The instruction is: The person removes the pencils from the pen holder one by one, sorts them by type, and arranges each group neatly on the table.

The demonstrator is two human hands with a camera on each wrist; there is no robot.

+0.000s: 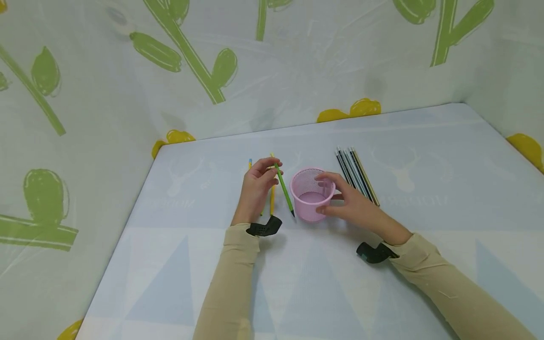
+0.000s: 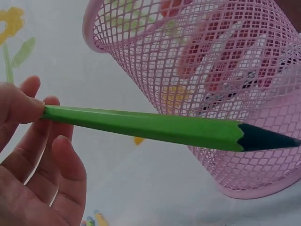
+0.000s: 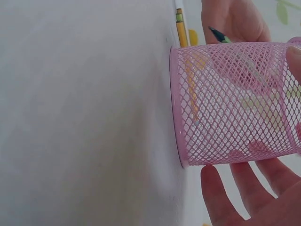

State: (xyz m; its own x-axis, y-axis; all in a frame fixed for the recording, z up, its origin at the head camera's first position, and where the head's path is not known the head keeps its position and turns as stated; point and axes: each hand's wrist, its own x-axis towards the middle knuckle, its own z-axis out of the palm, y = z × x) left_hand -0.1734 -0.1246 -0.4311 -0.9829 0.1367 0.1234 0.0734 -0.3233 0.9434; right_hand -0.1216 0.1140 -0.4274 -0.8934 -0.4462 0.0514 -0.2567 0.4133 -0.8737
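Note:
Between thumb and fingers, my left hand (image 1: pixel 256 186) pinches a green pencil (image 1: pixel 284 187) near its back end. The pencil's dark sharpened tip points down toward me, just left of a pink mesh pen cup (image 1: pixel 309 211). In the left wrist view, the green pencil (image 2: pixel 150 128) crosses in front of the cup's mesh (image 2: pixel 160 70). My right hand (image 1: pixel 354 203) holds the cup from its right side, thumb at the front and fingers at the rim. Upright on the table, the cup shows a bare floor inside. Under my left hand lie yellow pencils (image 1: pixel 272 203), partly hidden.
To the right of the cup, a row of dark, silvery and gold pencils (image 1: pixel 357 172) lies side by side on the pale patterned table (image 1: pixel 314 283). A leaf-printed curtain (image 1: pixel 276 71) hangs behind the table's far edge and along its left side.

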